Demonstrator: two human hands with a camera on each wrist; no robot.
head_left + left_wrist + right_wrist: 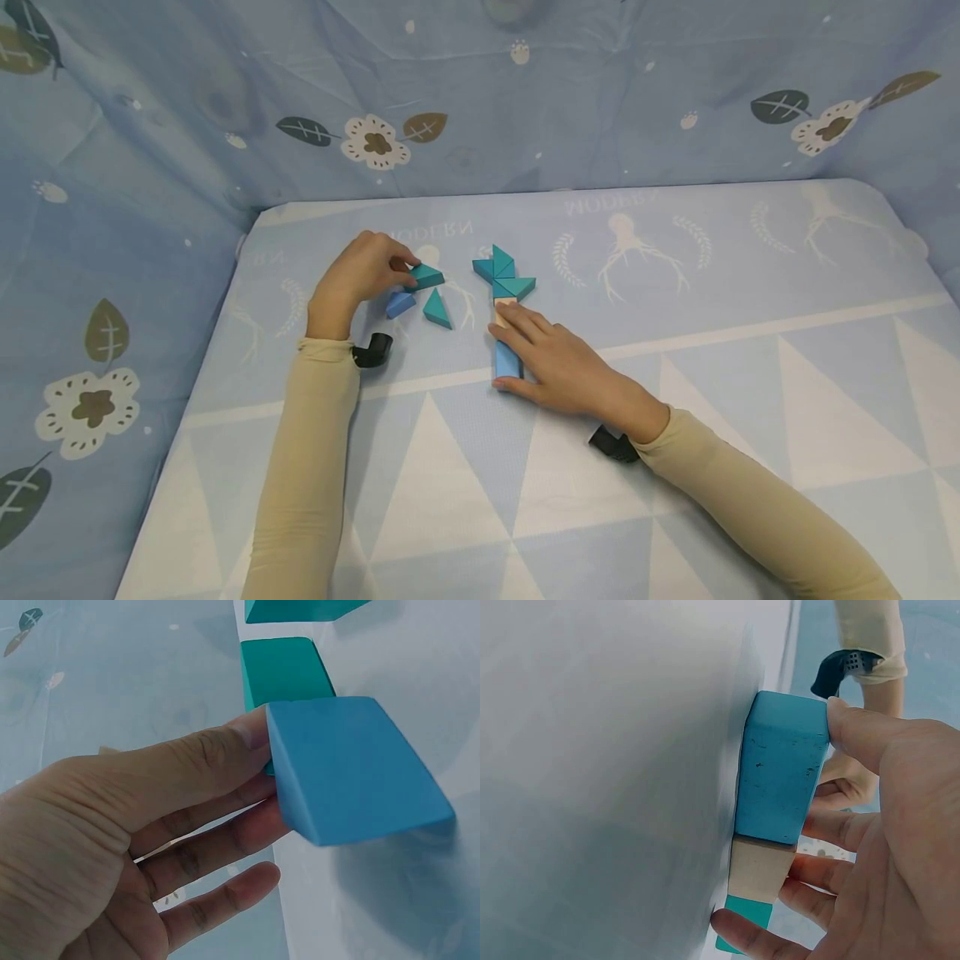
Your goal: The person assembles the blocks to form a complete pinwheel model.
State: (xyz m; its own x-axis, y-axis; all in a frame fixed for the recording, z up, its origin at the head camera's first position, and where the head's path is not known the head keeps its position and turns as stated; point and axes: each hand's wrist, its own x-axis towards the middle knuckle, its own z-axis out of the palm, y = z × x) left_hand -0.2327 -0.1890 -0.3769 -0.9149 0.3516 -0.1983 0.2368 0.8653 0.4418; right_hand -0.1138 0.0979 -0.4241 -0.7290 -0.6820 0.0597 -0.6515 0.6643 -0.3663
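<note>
In the head view my left hand [363, 271] pinches the near end of a teal triangular block [427, 277] between thumb and fingers. Just below that hand lies a blue block [401, 304], which looms large in the left wrist view and hides the thumb tip. A second teal triangle [437, 309] lies to their right. My right hand [566, 367] rests along a row, its fingers fairly straight. The row has a light-blue block [784, 769], a plain wooden block [761, 868] and a teal block [748, 909]. Several teal triangles [504, 265] fan out at its far end.
Everything lies on a table covered with a blue-and-white patterned cloth [442, 517]. Blue printed fabric [585, 100] rises behind the table and at the left. A black wrist device [372, 351] sits at the left cuff, another black device [613, 444] at the right.
</note>
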